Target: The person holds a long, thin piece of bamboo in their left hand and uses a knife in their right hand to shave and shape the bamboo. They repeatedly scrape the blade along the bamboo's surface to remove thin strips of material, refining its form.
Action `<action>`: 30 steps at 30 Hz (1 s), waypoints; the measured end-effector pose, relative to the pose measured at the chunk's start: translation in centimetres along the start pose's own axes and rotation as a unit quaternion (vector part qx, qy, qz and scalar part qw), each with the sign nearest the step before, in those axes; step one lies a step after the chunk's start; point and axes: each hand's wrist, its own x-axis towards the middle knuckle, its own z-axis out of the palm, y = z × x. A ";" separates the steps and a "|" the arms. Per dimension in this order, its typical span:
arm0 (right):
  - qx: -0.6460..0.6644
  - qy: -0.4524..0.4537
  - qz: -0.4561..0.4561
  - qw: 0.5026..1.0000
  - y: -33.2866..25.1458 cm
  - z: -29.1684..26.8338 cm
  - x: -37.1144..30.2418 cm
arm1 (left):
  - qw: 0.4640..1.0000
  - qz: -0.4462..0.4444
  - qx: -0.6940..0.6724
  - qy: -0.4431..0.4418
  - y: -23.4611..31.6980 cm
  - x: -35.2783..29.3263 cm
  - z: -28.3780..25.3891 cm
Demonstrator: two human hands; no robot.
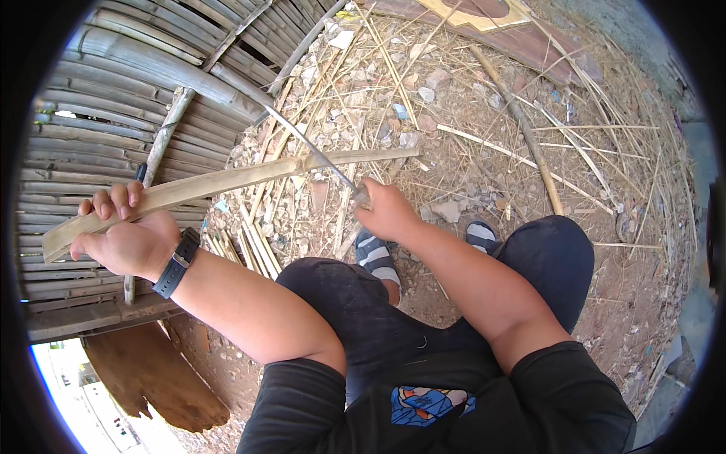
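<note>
While a bamboo wall [98, 140] is seen at ten o'clock, a bamboo strip [227, 180], spanning nine to one o'clock, is clasped by the left hand [144, 240]; across it, a knife [304, 141] is clenched in the right hand [389, 213].

Readable text: none, neither words nor numbers.
Shirt print [431, 406]: a blue, orange and pale picture with dark outlines, set on the black shirt [556, 390]; no lettering can be made out in it.
Wristwatch [179, 262]: dark strap and buckle toward the camera, dial turned out of sight (so no figures to read).
Yellow panel [514, 17]: yellow and brown, cut off by the upper edge; perhaps only a pattern, hard to tell.
Blue scrap [400, 110]: too small for any label to be read.
</note>
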 end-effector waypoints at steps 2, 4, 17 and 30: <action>0.008 -0.014 -0.014 1.000 0.3 0.2 -0.1 | 1.000 -0.007 -0.009 -0.009 0.0 -0.2 0.0; 0.009 -0.004 0.002 1.000 3.4 0.7 -0.2 | 1.000 -0.009 -0.012 -0.017 0.2 -0.3 0.7; 0.044 -0.030 -0.023 0.998 -2.2 -0.1 -0.9 | 0.995 0.030 0.074 0.067 -0.1 -1.0 2.2; 0.015 -0.013 -0.020 1.000 -0.8 1.0 -1.3 | 0.982 0.036 0.116 0.143 -0.3 -0.5 1.1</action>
